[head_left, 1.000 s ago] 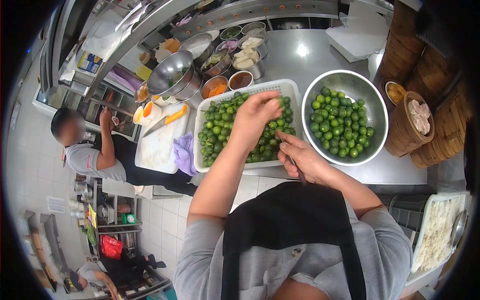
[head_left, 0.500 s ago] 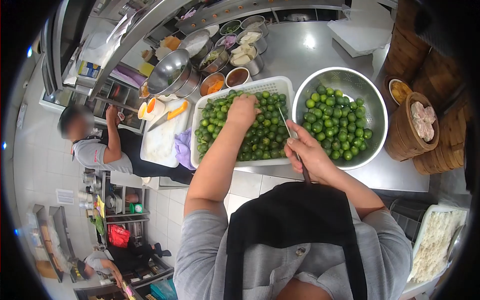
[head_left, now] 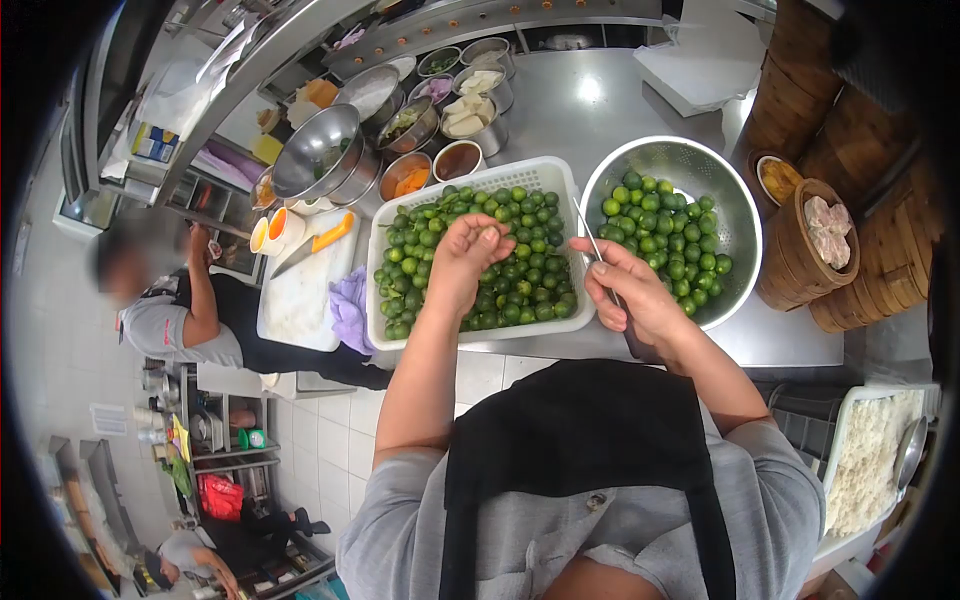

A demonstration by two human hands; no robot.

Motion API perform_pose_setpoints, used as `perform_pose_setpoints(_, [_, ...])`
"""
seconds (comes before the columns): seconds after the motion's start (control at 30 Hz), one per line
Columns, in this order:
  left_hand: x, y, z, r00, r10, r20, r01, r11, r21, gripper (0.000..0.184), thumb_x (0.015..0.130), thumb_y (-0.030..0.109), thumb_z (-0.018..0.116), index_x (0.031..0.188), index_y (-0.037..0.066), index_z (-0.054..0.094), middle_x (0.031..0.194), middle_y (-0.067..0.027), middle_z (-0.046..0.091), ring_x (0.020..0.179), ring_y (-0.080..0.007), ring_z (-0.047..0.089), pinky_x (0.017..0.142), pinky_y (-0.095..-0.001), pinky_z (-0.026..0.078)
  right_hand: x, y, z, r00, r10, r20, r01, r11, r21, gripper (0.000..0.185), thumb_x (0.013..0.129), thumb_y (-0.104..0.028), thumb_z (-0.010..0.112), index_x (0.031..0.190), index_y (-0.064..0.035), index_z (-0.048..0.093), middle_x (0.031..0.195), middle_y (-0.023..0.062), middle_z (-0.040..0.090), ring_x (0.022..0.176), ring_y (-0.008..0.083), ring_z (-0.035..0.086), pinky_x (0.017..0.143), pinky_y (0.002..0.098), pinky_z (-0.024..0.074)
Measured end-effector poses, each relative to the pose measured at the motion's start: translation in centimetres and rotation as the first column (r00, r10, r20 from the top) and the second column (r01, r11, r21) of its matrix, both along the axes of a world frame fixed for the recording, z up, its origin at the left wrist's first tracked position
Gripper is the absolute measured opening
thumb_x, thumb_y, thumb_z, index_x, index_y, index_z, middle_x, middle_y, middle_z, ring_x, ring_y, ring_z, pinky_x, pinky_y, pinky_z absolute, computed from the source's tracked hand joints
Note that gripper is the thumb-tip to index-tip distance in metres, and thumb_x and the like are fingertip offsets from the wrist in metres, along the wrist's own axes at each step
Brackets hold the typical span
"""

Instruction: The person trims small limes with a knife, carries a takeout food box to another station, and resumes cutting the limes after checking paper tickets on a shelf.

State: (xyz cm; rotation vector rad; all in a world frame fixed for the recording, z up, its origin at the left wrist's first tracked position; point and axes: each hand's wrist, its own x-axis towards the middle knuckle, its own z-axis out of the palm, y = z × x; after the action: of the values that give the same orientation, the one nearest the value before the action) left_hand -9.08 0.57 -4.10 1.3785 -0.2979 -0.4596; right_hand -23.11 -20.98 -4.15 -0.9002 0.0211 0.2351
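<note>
In the head view, a white plastic basket [head_left: 545, 328] full of small green limes [head_left: 528, 222] sits on the counter before me. Over its middle, my left hand [head_left: 462, 262] is raised with fingers curled and thumb pressed in; whatever they pinch is hidden. My right hand [head_left: 634, 294] grips a knife [head_left: 591, 230] by its dark handle, blade pointing up and away from me, between the basket and a perforated metal colander [head_left: 740, 205]. More green limes [head_left: 662, 232] fill much of the colander.
Left of the basket lie a purple cloth [head_left: 349, 308] and a white cutting board [head_left: 297, 308] with a yellow-handled knife [head_left: 314, 243]. Metal bowls [head_left: 318, 155] of ingredients stand behind. Bamboo steamers [head_left: 805, 245] are at right. A co-worker [head_left: 180, 310] stands at left; another person is farther back.
My left hand has lifted off the limes and drawn back toward me, its fingers curling inward. My right hand still holds the knife, beside the colander. The view has shifted slightly.
</note>
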Motion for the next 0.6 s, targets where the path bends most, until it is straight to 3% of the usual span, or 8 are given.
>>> perform_pose_setpoints(0.1, [-0.5,0.5,-0.8,0.999,-0.032,-0.006,0.032,0.999,-0.035,0.013,0.093,0.006,0.054,0.106,0.004,0.053,0.103,-0.0076,0.061,0.087,-0.0161,0.062,0.081,-0.0281,0.051,-0.1,0.2,0.4,0.999,-0.053,0.007,0.053,0.999,0.001,0.041,0.096,-0.017,0.047,0.135,-0.0064,0.041,0.073,0.0013,0.049,0.043,0.0047,0.037,0.04,0.0195,0.0285])
perform_pose_setpoints(0.2, [-0.7,1.0,-1.0,0.996,-0.093,-0.015,0.091,0.992,-0.091,0.014,0.093,0.004,0.054,0.107,0.005,0.053,0.106,-0.0079,0.061,0.091,-0.0167,0.062,0.083,-0.0283,0.051,-0.2,0.1,1.6,0.99,-0.14,-0.011,0.135,0.969,-0.205,0.04,0.096,-0.016,0.046,0.135,-0.0075,0.041,0.071,0.0007,0.049,0.041,0.0044,0.037,0.039,0.0195,0.0288])
perform_pose_setpoints(0.3, [-1.5,1.2,-0.1,0.979,-0.203,-0.026,0.196,0.967,-0.161,0.025,0.091,0.005,0.058,0.116,0.004,0.054,0.116,-0.0086,0.06,0.099,-0.0188,0.062,0.088,-0.0293,0.05,0.1,0.9,2.3,0.993,-0.107,0.054,0.119,0.916,-0.382,0.047,0.097,-0.017,0.043,0.142,-0.0107,0.033,0.072,0.0003,0.05,0.044,0.0041,0.038,0.04,0.0188,0.0316])
perform_pose_setpoints(0.37, [-2.0,1.0,0.5,0.967,-0.237,-0.097,0.21,0.951,-0.229,0.031,0.091,0.003,0.058,0.121,0.004,0.054,0.113,-0.0078,0.06,0.099,-0.0181,0.061,0.089,-0.0299,0.049,0.0,2.7,4.1,0.992,-0.001,0.124,0.066,0.851,-0.521,0.051,0.098,-0.017,0.042,0.147,-0.0125,0.026,0.071,0.001,0.05,0.044,0.0033,0.037,0.041,0.0165,0.0316])
perform_pose_setpoints(0.47, [-1.8,1.1,0.1,0.941,-0.279,-0.192,0.207,0.922,-0.327,0.036,0.09,0.004,0.06,0.125,0.004,0.053,0.111,-0.0072,0.061,0.099,-0.0171,0.061,0.089,-0.0298,0.049,1.1,5.0,3.7,0.984,0.079,0.161,0.033,0.803,-0.596,0.055,0.098,-0.016,0.043,0.149,-0.018,0.023,0.071,-0.0014,0.047,0.051,0.0032,0.038,0.047,0.0184,0.0341])
perform_pose_setpoints(0.6, [-1.6,1.5,0.2,0.943,-0.307,-0.125,0.262,0.921,-0.288,0.036,0.089,0.007,0.062,0.124,0.001,0.053,0.105,-0.0047,0.062,0.099,-0.0143,0.059,0.088,-0.0291,0.049,2.3,6.2,2.3,0.974,0.067,0.217,0.088,0.769,-0.634,0.055,0.098,-0.013,0.044,0.149,-0.0186,0.025,0.07,-0.0038,0.043,0.058,0.0031,0.037,0.051,0.0195,0.0336])
